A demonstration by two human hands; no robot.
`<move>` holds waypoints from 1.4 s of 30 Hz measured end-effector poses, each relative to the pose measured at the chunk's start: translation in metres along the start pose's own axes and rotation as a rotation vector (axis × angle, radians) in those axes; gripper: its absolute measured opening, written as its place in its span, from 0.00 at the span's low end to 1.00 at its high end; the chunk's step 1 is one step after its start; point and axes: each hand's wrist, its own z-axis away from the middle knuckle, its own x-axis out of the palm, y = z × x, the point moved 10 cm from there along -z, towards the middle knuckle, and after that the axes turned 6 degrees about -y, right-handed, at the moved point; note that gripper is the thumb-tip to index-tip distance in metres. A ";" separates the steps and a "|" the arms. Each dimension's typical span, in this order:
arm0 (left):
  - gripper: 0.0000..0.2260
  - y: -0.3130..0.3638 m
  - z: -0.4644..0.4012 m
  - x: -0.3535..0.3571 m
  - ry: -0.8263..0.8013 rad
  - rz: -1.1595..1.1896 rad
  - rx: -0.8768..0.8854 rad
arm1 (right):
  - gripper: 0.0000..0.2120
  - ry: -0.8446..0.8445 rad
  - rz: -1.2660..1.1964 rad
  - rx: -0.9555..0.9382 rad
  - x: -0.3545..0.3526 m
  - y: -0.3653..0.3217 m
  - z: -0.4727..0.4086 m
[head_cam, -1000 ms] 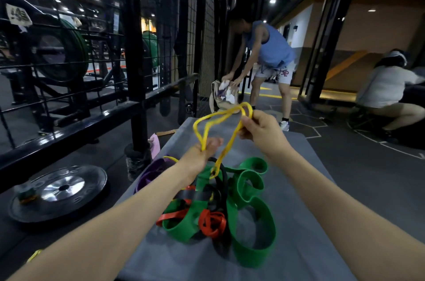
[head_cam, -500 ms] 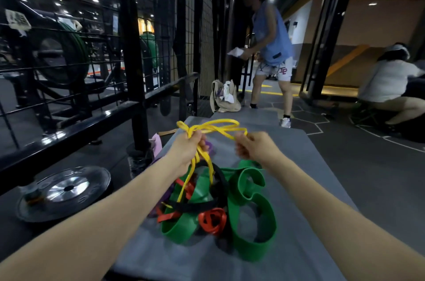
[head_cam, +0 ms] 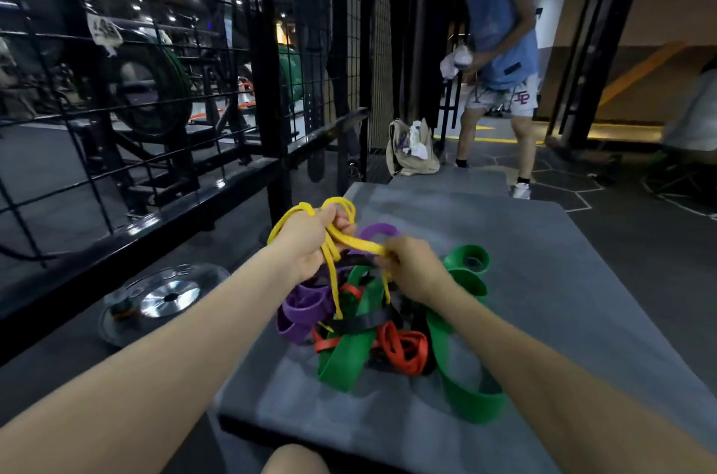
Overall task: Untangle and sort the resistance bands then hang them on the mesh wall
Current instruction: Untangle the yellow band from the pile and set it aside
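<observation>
Both my hands grip the yellow band [head_cam: 333, 241]: left hand [head_cam: 310, 241] bunching loops, right hand [head_cam: 411, 268] pinching. Pile [head_cam: 388, 326] sits on mat [head_cam: 543, 279], mesh wall [head_cam: 333, 47] at 11 o'clock. Best: draw slowly, feeding slack.

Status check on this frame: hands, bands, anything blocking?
Left hand and right hand both gripping yellow band. Its strand runs into the pile on the mat. Nothing blocking.

Single head view, facing forward and down, close above mat [head_cam: 543, 279]
</observation>
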 end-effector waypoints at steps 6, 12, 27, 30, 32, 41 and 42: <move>0.04 -0.044 -0.008 -0.001 0.022 -0.047 -0.157 | 0.08 0.116 -0.028 -0.005 -0.058 0.010 0.010; 0.11 -0.065 -0.020 0.047 -0.074 -0.165 -0.061 | 0.08 0.193 -0.042 0.032 -0.089 0.026 0.023; 0.06 -0.081 -0.006 0.131 -0.368 -0.566 0.130 | 0.04 0.277 -0.135 0.081 -0.103 0.056 0.044; 0.14 -0.080 -0.005 0.102 -0.286 -0.493 0.087 | 0.04 0.211 -0.365 0.119 -0.079 0.066 0.038; 0.15 -0.075 -0.005 0.067 -0.189 -0.381 0.068 | 0.07 0.120 -0.466 0.126 -0.056 0.067 0.034; 0.14 -0.066 0.011 -0.026 0.082 -0.085 -0.019 | 0.13 -0.192 -0.292 0.015 0.035 0.014 0.024; 0.14 -0.066 0.013 -0.031 0.089 -0.074 -0.024 | 0.15 -0.205 -0.236 -0.010 0.041 0.007 0.025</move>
